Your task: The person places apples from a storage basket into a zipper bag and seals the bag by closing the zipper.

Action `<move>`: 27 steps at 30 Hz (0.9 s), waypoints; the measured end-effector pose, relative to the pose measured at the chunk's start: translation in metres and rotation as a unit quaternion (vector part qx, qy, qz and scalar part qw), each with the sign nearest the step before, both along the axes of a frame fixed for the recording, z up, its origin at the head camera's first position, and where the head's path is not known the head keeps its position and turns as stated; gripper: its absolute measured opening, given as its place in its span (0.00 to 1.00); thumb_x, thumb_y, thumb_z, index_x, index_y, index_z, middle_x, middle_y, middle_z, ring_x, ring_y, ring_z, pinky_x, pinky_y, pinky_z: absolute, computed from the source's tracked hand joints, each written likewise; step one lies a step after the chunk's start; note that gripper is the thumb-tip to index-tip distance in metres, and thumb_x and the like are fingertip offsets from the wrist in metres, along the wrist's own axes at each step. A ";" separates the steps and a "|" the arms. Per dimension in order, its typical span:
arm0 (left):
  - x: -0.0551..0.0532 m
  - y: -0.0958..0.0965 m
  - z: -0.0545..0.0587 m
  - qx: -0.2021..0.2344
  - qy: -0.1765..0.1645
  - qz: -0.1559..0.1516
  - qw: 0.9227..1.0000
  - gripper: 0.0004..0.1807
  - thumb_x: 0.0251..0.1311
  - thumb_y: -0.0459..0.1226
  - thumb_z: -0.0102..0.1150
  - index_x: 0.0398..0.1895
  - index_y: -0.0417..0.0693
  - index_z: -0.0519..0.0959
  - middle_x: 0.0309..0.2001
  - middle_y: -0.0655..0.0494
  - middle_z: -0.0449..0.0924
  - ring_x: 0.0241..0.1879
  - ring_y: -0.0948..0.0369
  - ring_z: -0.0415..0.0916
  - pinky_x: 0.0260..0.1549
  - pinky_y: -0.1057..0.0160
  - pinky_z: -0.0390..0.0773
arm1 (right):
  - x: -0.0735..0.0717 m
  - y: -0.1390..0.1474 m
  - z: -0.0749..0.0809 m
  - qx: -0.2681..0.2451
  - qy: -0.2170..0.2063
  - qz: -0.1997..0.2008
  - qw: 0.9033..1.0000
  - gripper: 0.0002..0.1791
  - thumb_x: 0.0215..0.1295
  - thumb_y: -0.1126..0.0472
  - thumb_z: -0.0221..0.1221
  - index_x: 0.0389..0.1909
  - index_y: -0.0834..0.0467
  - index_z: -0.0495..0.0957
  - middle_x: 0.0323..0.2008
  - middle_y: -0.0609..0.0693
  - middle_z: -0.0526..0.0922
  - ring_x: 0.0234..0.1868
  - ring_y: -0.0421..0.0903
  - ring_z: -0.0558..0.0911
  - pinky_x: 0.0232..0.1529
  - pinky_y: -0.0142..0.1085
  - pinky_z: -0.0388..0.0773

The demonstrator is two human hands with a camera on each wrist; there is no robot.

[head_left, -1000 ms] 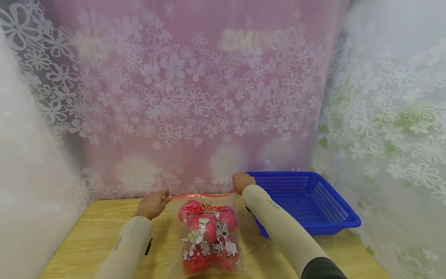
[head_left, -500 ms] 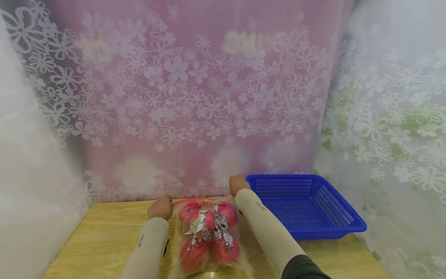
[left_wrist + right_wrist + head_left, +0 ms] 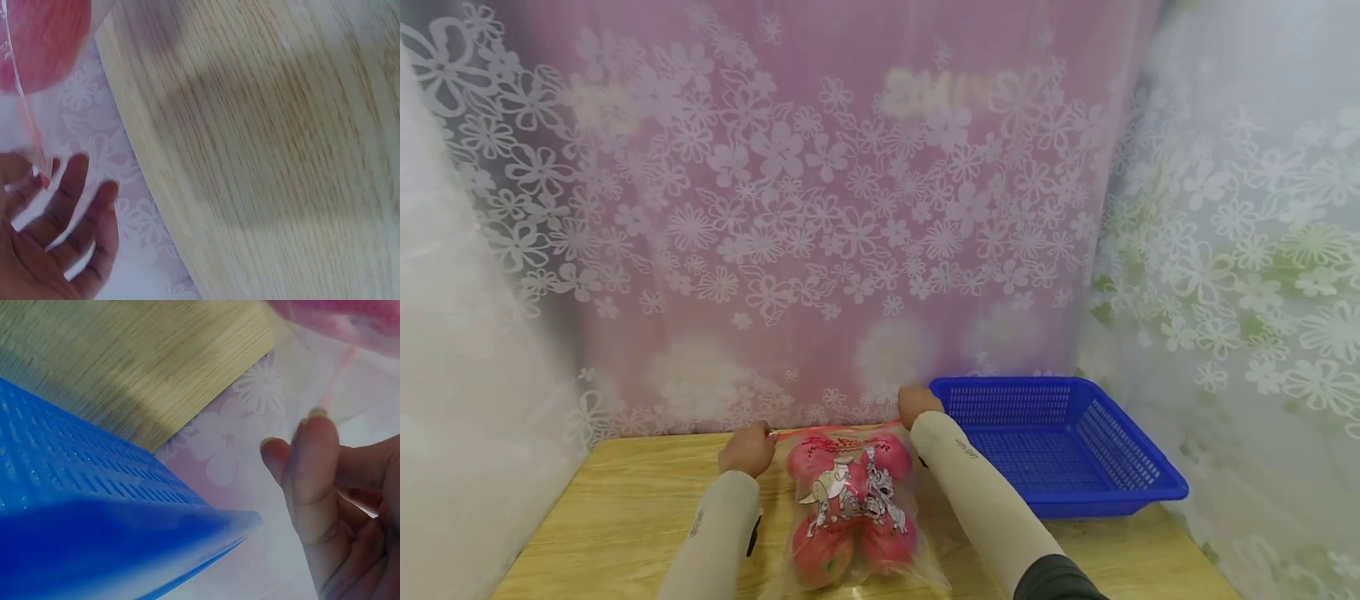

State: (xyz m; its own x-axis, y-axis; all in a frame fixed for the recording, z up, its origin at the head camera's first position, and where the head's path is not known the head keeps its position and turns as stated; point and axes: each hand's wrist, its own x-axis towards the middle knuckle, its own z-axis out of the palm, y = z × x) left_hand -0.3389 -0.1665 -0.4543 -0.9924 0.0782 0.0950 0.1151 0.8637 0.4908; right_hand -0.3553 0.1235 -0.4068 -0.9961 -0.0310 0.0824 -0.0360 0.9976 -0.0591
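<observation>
A clear zip bag (image 3: 850, 500) printed with red lettering and cartoon figures holds several red apples (image 3: 887, 546) over the wooden table. At its top left corner, my left hand (image 3: 748, 450) pinches the red zip edge. My right hand (image 3: 919, 405) grips the opposite top corner, beside the blue basket. In the left wrist view, thumb and forefinger of the left hand (image 3: 56, 231) meet at the bag's corner while the other fingers are loosely bent. The right wrist view has the right hand (image 3: 344, 506) pinching the corner, with a blurred apple (image 3: 350, 322) above.
The blue perforated plastic basket (image 3: 1138, 446) stands at the right rear of the wooden table (image 3: 602, 533), its near rim close to my right forearm. A pink flowered curtain (image 3: 820, 208) hangs behind the table's far edge, with pale sheets on both sides.
The bag's top edge has dropped slightly and its print looks more crumpled. The apples have shifted inside. My left hand has moved right and lower; both hands keep hold of the corners.
</observation>
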 end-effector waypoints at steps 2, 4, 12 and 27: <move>-0.001 -0.002 -0.001 0.013 0.014 -0.020 1.000 0.16 0.69 0.42 0.50 0.51 0.41 0.79 0.40 0.44 0.83 0.36 0.48 0.81 0.30 0.46 0.80 | -0.001 0.001 -0.001 0.000 -0.003 0.001 1.000 0.05 0.66 0.68 0.56 0.36 0.62 0.81 0.37 0.58 0.84 0.40 0.56 0.84 0.37 0.49 0.83; 0.000 -0.004 -0.001 0.024 0.032 -0.040 0.998 0.17 0.70 0.43 0.50 0.51 0.41 0.78 0.40 0.44 0.83 0.36 0.48 0.80 0.29 0.48 0.80 | -0.001 0.001 -0.001 0.002 -0.005 0.003 1.000 0.05 0.65 0.68 0.57 0.36 0.62 0.81 0.36 0.58 0.84 0.39 0.55 0.84 0.37 0.48 0.83; 0.001 -0.006 0.002 0.037 0.036 -0.060 0.997 0.17 0.69 0.43 0.52 0.50 0.40 0.78 0.41 0.43 0.83 0.39 0.47 0.81 0.33 0.46 0.80 | -0.001 0.003 -0.005 -0.017 -0.022 0.002 1.000 0.05 0.64 0.66 0.59 0.37 0.62 0.82 0.35 0.57 0.83 0.36 0.54 0.83 0.35 0.48 0.82; 0.005 -0.010 0.008 0.021 0.067 -0.072 0.995 0.20 0.68 0.46 0.53 0.54 0.40 0.77 0.48 0.42 0.81 0.42 0.47 0.80 0.40 0.45 0.79 | 0.004 0.000 0.004 -0.085 -0.055 0.042 0.994 0.18 0.63 0.63 0.59 0.53 0.65 0.76 0.46 0.59 0.82 0.48 0.56 0.81 0.53 0.49 0.77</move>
